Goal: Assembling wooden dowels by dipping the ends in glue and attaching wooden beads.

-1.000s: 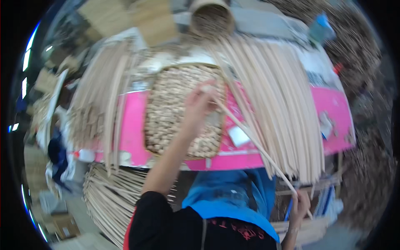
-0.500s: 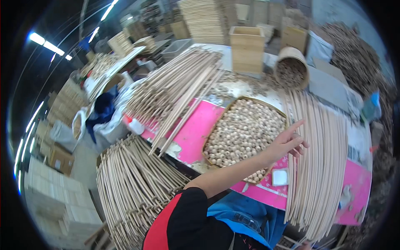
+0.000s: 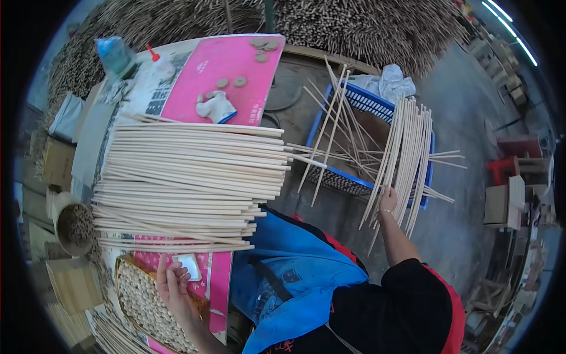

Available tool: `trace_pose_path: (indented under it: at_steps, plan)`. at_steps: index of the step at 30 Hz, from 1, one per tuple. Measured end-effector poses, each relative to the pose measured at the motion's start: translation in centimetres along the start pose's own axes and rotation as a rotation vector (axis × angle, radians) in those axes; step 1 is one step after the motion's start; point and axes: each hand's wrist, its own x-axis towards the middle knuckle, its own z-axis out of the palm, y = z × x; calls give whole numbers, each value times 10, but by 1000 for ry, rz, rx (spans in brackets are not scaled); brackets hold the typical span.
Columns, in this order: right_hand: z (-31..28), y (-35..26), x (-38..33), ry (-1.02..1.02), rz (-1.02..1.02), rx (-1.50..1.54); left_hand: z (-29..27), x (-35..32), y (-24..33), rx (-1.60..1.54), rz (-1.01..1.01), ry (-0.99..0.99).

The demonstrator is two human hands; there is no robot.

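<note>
A worktable (image 3: pixel 236 65) with a pink-and-white top stands beside a blue plastic crate (image 3: pixel 365 99). Pale wooden rods (image 3: pixel 188 171) lie side by side on the table, while a second bundle of rods (image 3: pixel 407 147) rests across the crate. There, a worker's right hand (image 3: pixel 387 200) meets the near ends, fingers drawn together; whether they grip a rod cannot be told. The left hand (image 3: pixel 175 286), empty and loosely spread, hovers over a tray (image 3: pixel 118 289) of round wooden beads (image 3: pixel 141 289).
</note>
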Motion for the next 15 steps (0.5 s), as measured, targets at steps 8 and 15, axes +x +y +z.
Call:
trace_pose_path:
  at_steps: [8,15]
  plan:
    - [20,-41,111,211,-389,-307,12,-13,2,12,-50,32]
    - [8,-369,-122,-838,-824,593,34,-18,-4,-30,-84,-40]
